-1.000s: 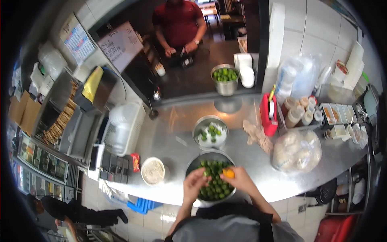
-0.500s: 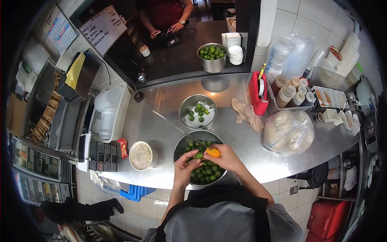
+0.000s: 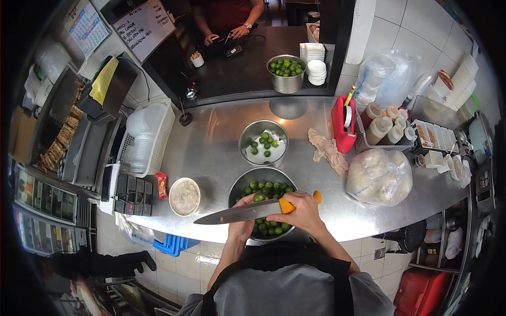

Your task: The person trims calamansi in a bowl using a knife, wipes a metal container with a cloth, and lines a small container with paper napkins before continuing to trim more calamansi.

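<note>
My right hand (image 3: 301, 211) is closed round the orange handle of a large kitchen knife (image 3: 232, 215). The broad blade points left and crosses in front of my left hand (image 3: 241, 230), covering part of its fingers. Between the left fingertips sits a small green lime (image 3: 259, 197), just above the blade. Both hands are over a steel bowl (image 3: 232, 193) filled with small green limes (image 3: 271, 230). Behind it, a second steel bowl (image 3: 245, 138) contains several limes on white paper.
A white tub (image 3: 185, 196) stands left of the bowls. To the right are a crumpled cloth (image 3: 328, 150), a filled plastic bag (image 3: 379, 177) and a red holder (image 3: 343, 126). A pot of limes (image 3: 287, 81) stands on the ledge, where another person's hands are visible.
The knife has swung round: its blade pointed away up-left over the limes and now lies flatter, pointing left across my left hand. My right hand has turned and shifted slightly right.
</note>
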Demonstrator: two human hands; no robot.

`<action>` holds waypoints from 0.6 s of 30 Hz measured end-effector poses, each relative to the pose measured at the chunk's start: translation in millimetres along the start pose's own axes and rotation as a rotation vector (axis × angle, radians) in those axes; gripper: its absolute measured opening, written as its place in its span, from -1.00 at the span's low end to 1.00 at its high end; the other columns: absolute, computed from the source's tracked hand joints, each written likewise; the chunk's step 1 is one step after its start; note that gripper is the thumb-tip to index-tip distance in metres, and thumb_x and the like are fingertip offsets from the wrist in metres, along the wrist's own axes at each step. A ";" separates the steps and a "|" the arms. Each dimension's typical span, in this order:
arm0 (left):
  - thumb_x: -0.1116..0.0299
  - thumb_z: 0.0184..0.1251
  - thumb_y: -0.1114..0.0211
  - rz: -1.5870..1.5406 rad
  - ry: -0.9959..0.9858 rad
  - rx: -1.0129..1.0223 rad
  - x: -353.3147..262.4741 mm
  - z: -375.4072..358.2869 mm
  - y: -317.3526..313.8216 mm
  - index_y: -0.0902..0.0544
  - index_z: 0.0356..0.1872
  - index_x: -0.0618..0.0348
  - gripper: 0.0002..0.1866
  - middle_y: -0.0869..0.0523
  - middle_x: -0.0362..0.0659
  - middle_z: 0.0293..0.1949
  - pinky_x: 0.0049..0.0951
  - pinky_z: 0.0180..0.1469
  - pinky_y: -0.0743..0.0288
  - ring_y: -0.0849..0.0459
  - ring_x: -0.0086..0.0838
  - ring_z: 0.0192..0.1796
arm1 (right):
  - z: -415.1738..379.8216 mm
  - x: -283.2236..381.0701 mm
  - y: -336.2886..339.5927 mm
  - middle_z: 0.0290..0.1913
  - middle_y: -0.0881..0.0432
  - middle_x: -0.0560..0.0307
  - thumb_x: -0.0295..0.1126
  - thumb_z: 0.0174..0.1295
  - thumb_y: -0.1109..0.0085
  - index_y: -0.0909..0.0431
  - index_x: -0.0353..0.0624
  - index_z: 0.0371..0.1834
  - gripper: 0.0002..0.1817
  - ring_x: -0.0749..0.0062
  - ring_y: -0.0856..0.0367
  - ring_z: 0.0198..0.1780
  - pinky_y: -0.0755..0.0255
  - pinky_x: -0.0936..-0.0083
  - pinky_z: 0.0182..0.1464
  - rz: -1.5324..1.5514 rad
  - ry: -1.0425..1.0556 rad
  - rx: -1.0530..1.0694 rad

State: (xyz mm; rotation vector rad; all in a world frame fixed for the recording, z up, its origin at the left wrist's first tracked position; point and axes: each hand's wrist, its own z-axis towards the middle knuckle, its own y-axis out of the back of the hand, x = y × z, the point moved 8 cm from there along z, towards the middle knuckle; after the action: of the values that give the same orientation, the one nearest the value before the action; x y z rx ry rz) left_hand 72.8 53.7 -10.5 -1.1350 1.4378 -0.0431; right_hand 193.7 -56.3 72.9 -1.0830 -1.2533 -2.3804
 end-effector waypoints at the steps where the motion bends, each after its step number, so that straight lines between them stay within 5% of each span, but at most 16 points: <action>1: 0.38 0.35 -0.10 -0.005 -0.014 -0.003 -1.2 -0.3 -1.4 -0.43 0.02 0.38 -0.68 -0.61 0.04 -0.06 -0.32 0.12 -0.49 -0.62 -0.25 0.00 | 0.5 0.7 -1.1 -0.66 -0.47 0.09 0.21 -0.35 -0.44 -0.40 -0.18 -0.71 -0.36 0.20 -0.50 -0.58 -0.31 0.35 -0.48 -0.015 0.005 0.007; 12: 0.42 0.33 -0.12 0.036 -0.130 -0.115 -19.0 -3.6 6.6 -0.46 -0.05 0.31 -0.76 -0.62 -0.02 -0.11 -0.36 0.11 -0.49 -0.61 -0.37 -0.02 | 8.0 -25.7 8.3 -0.64 -0.52 0.10 0.27 -0.39 -0.42 -0.43 -0.18 -0.70 -0.33 0.20 -0.55 -0.53 -0.38 0.35 -0.40 -0.040 -0.001 -0.059; 18: 0.41 0.32 -0.17 -0.048 -0.011 0.032 -2.9 0.9 -2.6 -0.50 -0.06 0.29 -0.76 -0.63 -0.11 -0.15 -0.50 0.06 -0.47 -0.62 -0.50 -0.11 | 13.9 -0.9 3.5 -0.66 -0.50 0.13 0.25 -0.40 -0.43 -0.41 -0.13 -0.73 -0.36 0.22 -0.53 -0.56 -0.36 0.38 -0.45 -0.035 0.086 -0.013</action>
State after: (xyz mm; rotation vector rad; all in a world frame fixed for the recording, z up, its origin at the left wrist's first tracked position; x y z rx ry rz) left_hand 74.3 54.7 -7.0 -1.1419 1.3950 -0.0930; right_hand 203.1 -47.5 79.4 -0.9586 -1.2382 -2.4366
